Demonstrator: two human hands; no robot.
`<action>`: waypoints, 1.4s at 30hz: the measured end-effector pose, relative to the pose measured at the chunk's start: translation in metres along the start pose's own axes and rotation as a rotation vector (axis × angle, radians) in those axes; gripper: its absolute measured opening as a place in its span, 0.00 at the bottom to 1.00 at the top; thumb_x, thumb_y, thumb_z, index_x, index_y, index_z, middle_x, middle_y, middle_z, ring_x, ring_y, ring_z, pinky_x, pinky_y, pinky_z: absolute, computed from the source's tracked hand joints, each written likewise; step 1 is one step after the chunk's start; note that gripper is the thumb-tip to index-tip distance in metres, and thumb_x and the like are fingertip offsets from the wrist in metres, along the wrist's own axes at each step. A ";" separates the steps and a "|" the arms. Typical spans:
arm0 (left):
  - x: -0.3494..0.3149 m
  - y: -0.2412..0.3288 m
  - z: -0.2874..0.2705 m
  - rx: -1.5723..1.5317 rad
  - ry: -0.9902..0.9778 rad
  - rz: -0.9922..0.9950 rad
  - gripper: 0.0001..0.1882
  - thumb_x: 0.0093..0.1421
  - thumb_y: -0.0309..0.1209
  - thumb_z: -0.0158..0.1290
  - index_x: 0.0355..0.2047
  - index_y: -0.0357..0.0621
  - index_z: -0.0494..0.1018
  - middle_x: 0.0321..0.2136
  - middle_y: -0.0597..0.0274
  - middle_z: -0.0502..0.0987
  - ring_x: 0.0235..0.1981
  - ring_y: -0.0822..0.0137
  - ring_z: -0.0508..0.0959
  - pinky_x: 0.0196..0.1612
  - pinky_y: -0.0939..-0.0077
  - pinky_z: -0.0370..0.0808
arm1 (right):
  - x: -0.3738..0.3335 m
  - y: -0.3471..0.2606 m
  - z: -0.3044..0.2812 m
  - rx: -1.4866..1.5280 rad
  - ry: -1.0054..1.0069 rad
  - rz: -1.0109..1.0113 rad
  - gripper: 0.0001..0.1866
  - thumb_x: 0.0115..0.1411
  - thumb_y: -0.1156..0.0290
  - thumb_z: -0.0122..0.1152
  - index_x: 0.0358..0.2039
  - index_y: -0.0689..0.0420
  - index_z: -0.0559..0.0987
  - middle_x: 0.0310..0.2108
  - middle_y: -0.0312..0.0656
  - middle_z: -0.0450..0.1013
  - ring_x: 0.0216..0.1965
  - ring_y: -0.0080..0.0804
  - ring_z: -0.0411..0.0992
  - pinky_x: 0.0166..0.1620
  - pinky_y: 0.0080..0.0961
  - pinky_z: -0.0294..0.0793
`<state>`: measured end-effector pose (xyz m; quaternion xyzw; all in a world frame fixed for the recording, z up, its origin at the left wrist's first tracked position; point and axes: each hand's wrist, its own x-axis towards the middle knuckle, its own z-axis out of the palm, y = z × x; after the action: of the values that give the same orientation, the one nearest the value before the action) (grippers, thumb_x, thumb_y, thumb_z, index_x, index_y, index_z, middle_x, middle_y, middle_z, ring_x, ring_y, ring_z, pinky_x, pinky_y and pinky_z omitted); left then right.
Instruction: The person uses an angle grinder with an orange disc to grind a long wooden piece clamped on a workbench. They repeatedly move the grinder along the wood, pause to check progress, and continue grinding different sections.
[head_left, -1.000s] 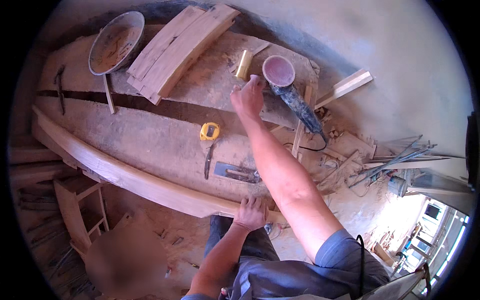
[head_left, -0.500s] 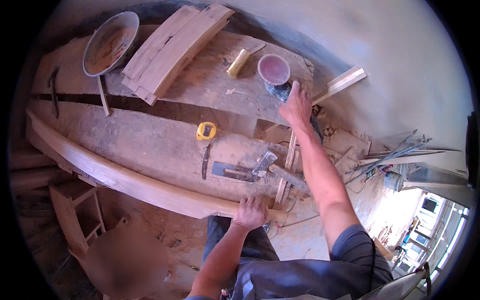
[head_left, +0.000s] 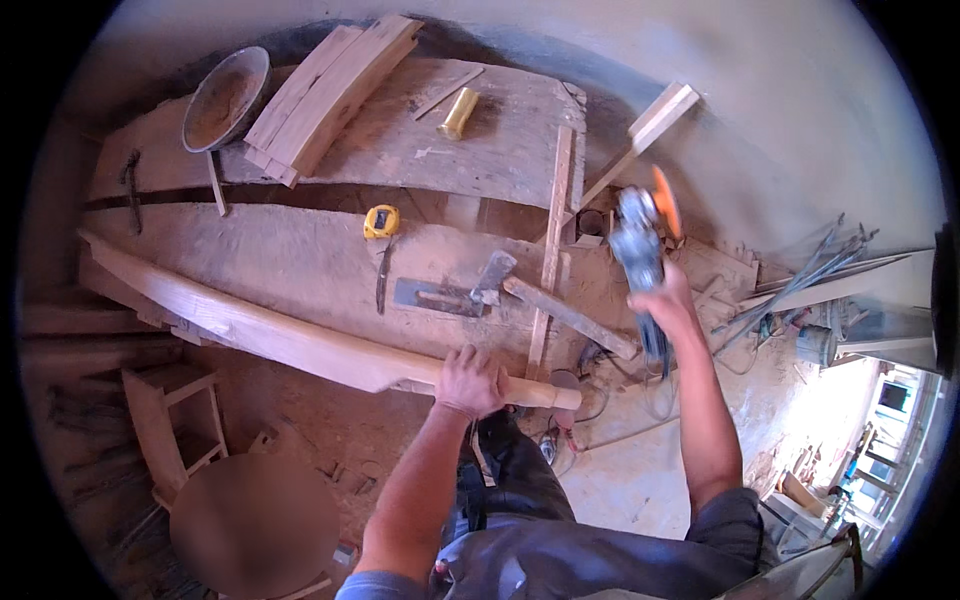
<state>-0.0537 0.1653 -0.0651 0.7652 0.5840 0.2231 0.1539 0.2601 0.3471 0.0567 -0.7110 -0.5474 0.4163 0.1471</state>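
My right hand (head_left: 664,303) is closed round the body of an angle grinder (head_left: 638,245), held up off the bench on the right. Its round disc (head_left: 667,203) shows an orange face, turned toward the wall; the tool is slightly blurred. My left hand (head_left: 473,382) is wrapped over a long curved piece of wood (head_left: 300,337) near its right end. That wood lies along the bench's near edge. A hatchet (head_left: 555,310) with a wooden handle and a flat trowel-like metal tool (head_left: 425,294) lie on the bench just beyond my left hand.
On the bench (head_left: 300,240) sit a yellow tape measure (head_left: 381,222), a gold cylinder (head_left: 459,113), stacked curved boards (head_left: 325,100) and a bowl (head_left: 225,100) of dust. A wooden strip (head_left: 553,240) crosses its right end. Below left stands a small wooden frame (head_left: 165,420). Metal rods (head_left: 815,265) lie right.
My right hand has lifted the angle grinder off the far board and swung it right and nearer, turning its disc toward the wall. My left hand stays on the curved wood.
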 end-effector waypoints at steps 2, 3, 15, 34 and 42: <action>0.001 0.002 -0.005 0.039 0.031 -0.021 0.08 0.56 0.35 0.58 0.23 0.48 0.77 0.27 0.58 0.77 0.32 0.53 0.79 0.35 0.54 0.75 | -0.061 0.046 -0.018 0.367 -0.163 0.106 0.33 0.37 0.71 0.72 0.49 0.63 0.79 0.38 0.46 0.82 0.37 0.38 0.82 0.47 0.35 0.79; 0.003 0.003 -0.005 0.052 0.024 -0.017 0.07 0.56 0.35 0.58 0.23 0.48 0.77 0.27 0.58 0.78 0.32 0.53 0.79 0.35 0.54 0.75 | -0.099 0.057 -0.021 0.532 -0.144 0.147 0.32 0.37 0.72 0.71 0.48 0.63 0.79 0.37 0.46 0.82 0.36 0.38 0.82 0.46 0.36 0.81; -0.039 0.110 0.011 0.037 0.322 -0.220 0.11 0.59 0.28 0.57 0.43 0.41 0.80 0.43 0.48 0.80 0.49 0.43 0.75 0.56 0.44 0.69 | -0.331 0.203 0.032 1.054 -0.224 0.403 0.31 0.42 0.63 0.69 0.48 0.66 0.79 0.31 0.46 0.80 0.31 0.38 0.80 0.38 0.34 0.81; -0.141 0.228 0.048 -1.760 -0.952 -0.814 0.41 0.68 0.59 0.58 0.63 0.32 0.71 0.52 0.56 0.80 0.55 0.61 0.79 0.61 0.62 0.72 | -0.393 0.176 0.122 0.739 0.146 0.425 0.36 0.44 0.69 0.75 0.56 0.64 0.76 0.41 0.40 0.79 0.42 0.28 0.78 0.49 0.29 0.77; -0.138 0.217 0.025 -1.653 -0.986 -0.831 0.40 0.65 0.68 0.56 0.50 0.38 0.79 0.36 0.63 0.82 0.33 0.74 0.80 0.33 0.78 0.75 | -0.398 0.157 0.130 1.358 0.028 0.362 0.32 0.45 0.68 0.69 0.53 0.67 0.76 0.39 0.42 0.79 0.36 0.33 0.81 0.44 0.31 0.83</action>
<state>0.1087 -0.0254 -0.0012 0.1670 0.3390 0.1455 0.9143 0.2441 -0.1001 0.0445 -0.5472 -0.0376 0.6746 0.4941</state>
